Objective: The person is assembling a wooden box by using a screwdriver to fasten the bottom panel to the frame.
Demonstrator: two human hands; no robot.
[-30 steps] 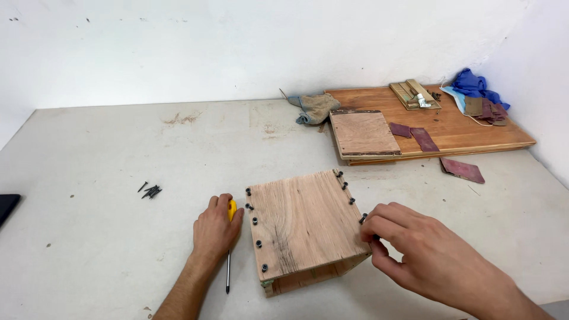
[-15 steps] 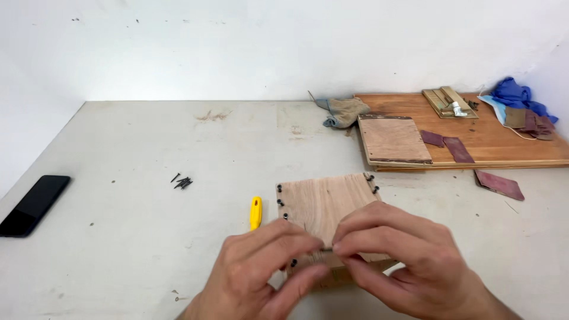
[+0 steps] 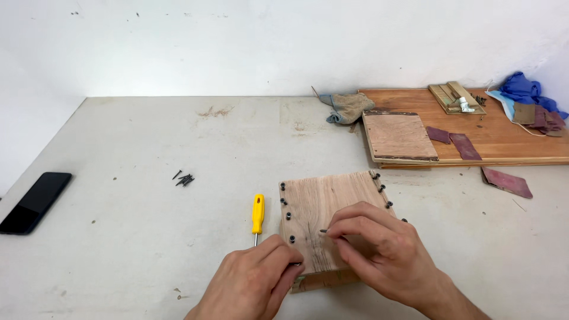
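Note:
A pale wooden block [image 3: 323,201] with dark screws standing along its left and right edges lies on the grey table. My left hand [image 3: 252,284] is curled against the block's near left corner, gripping it. My right hand [image 3: 379,252] rests over the block's near half, with thumb and forefinger pinching a small dark screw [image 3: 323,231] that lies flat on the top face. A yellow-handled screwdriver [image 3: 258,213] lies on the table just left of the block, beyond my left hand and apart from it.
Several loose screws [image 3: 184,179] lie in a pile at mid-left. A black phone [image 3: 35,201] is at the left edge. At the back right a large wooden board [image 3: 504,145] carries a smaller panel [image 3: 400,135], sandpaper pieces and rags. Another sandpaper piece [image 3: 507,182] lies on the table.
A second ago my left hand was by the screwdriver and my right at the block's right edge. Both then came to the block's near side; now my right hand pinches a screw on top.

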